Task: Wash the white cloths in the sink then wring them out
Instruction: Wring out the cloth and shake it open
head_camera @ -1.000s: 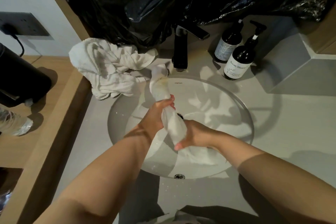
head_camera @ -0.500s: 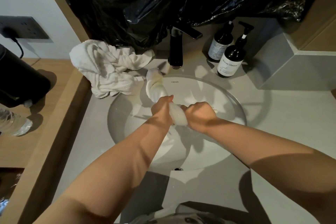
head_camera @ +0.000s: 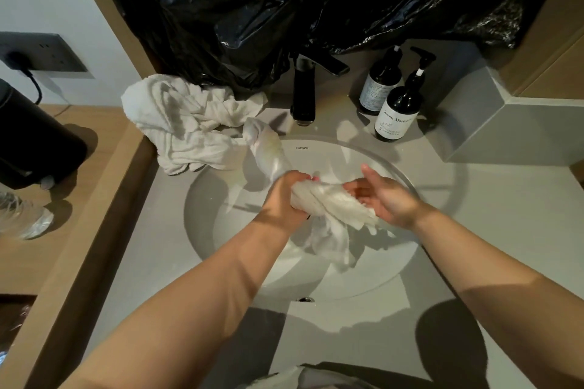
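A twisted wet white cloth [head_camera: 331,199] hangs over the round white sink [head_camera: 395,256]. My left hand [head_camera: 286,196] grips its middle, fingers curled round the roll. Its upper end [head_camera: 268,148] sticks up and back towards the tap. My right hand [head_camera: 384,196] lies palm up with fingers relaxed against the cloth's right side, not clasping it. The loose lower end [head_camera: 335,243] droops into the basin. A second white cloth [head_camera: 189,123] lies crumpled on the counter at the sink's back left.
A black tap [head_camera: 305,88] stands behind the sink. Two dark pump bottles [head_camera: 396,110] are at the back right. Black plastic sheeting [head_camera: 284,9] hangs above. A wooden ledge [head_camera: 79,215] on the left holds a black appliance [head_camera: 28,139] and a clear plastic bottle [head_camera: 22,218].
My right hand let go of the twisted cloth and opened, palm up. The cloth's lower part has come untwisted and now droops into the basin. My left hand keeps its grip.
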### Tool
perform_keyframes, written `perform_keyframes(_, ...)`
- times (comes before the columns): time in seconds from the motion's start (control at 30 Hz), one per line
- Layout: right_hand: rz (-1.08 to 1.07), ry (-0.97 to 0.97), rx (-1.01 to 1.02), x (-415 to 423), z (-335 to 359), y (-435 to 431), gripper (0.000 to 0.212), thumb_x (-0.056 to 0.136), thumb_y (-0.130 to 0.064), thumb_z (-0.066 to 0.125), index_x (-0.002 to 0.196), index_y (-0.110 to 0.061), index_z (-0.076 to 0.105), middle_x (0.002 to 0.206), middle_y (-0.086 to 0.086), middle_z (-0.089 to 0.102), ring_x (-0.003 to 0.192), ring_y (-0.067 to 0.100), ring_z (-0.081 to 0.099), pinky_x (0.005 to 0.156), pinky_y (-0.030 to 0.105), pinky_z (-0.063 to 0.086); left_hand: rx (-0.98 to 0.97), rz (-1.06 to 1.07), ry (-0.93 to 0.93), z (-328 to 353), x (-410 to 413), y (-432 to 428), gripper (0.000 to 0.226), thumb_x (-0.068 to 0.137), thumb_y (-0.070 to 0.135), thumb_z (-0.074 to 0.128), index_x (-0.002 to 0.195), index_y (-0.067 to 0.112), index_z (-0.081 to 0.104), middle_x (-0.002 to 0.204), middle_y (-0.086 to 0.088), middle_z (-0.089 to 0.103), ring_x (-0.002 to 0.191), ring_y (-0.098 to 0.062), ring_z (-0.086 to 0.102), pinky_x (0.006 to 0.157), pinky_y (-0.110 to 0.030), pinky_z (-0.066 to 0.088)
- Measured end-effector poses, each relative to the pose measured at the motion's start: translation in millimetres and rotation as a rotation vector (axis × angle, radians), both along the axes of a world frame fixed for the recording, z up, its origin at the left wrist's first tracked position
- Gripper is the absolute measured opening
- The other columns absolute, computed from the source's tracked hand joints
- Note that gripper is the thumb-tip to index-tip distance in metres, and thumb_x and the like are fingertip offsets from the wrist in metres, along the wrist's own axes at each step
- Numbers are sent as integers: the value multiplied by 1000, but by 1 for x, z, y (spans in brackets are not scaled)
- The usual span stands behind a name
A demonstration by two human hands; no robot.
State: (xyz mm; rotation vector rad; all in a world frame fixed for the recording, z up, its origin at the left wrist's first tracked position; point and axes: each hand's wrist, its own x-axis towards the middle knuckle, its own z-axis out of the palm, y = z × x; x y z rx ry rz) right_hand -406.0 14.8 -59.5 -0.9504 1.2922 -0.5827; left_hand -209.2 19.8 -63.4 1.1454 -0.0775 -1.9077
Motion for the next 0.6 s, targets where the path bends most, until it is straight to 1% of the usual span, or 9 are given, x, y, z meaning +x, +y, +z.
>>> perform_keyframes(0.07, -89, -150, 117, -1, -16, 2, 58, 99, -52, 31, 98, -7, 67, 73, 2, 66, 64, 11, 62, 63, 20, 45, -63, 30, 139, 8, 1, -3, 21, 87, 8, 55, 66, 11, 57, 70, -3, 63, 71, -18, 64, 74, -32, 50)
perform_keyframes(0.17, -66, -260, 209, 18, -36, 11, 31, 91, -51, 55, 79, -27, 71, 69, -7, 65, 59, 1, 64, 59, 16, 50, -154, 10, 257, 15, 4, -12, 12, 86, 10, 52, 74, 12, 55, 75, -2, 60, 70, -17, 63, 64, -29, 54)
perform_keyframes(0.2, 18, -371, 241, 25, -42, 13, 30, 83, -56, 62, 82, -28, 74, 78, -5, 69, 71, 3, 67, 68, 21, 52, -158, 14, 263, 16, 4, -15, 9, 85, 10, 53, 77, 12, 56, 77, -2, 60, 68, -17, 64, 63, -29, 55)
perform_keyframes(0.27, 157, -470, 341, 34, -44, 17, 59, 91, -58, 40, 129, -17, 60, 130, 11, 59, 124, 27, 54, 97, 47, 46, -128, 58, 265, 17, 5, -20, 6, 85, 8, 53, 84, 12, 57, 75, -2, 62, 65, -16, 66, 63, -28, 56)
perform_keyframes(0.3, 189, -520, 386, 31, -51, 15, 69, 94, -58, 28, 144, -12, 42, 147, 18, 42, 137, 36, 38, 101, 56, 39, -113, 84, 267, 17, 6, -22, 10, 85, 6, 52, 88, 13, 58, 72, -2, 62, 64, -16, 66, 64, -29, 55)
perform_keyframes(0.37, 177, -648, 517, 24, -44, 17, 87, 89, -73, 26, 149, -11, 32, 153, 22, 29, 141, 42, 27, 97, 58, 42, -115, 105, 254, 16, 11, -25, 21, 85, 0, 51, 97, 15, 59, 69, -3, 62, 65, -17, 64, 69, -31, 53)
perform_keyframes(0.47, 34, -717, 536, 18, -27, 9, 98, 70, -86, 34, 136, -16, 54, 143, 23, 45, 131, 39, 45, 90, 52, 52, -186, 43, 151, 9, 17, -24, 31, 87, -8, 50, 104, 17, 58, 69, -7, 63, 69, -19, 63, 76, -35, 50)
perform_keyframes(0.53, -8, -500, 438, 19, -13, 7, 85, 78, -81, 24, 102, -18, 76, 103, 12, 73, 94, 22, 71, 73, 32, 59, -258, -28, 28, 2, 18, -19, 34, 86, -8, 55, 108, 18, 55, 72, -8, 63, 72, -20, 63, 78, -39, 49)
perform_keyframes(0.6, 67, -408, 361, 21, -1, 6, 71, 79, -76, 42, 99, -14, 69, 76, 4, 74, 69, 13, 71, 58, 21, 55, -286, -93, -84, 1, 15, -15, 34, 86, -5, 59, 109, 18, 51, 70, -6, 64, 66, -20, 64, 73, -38, 45)
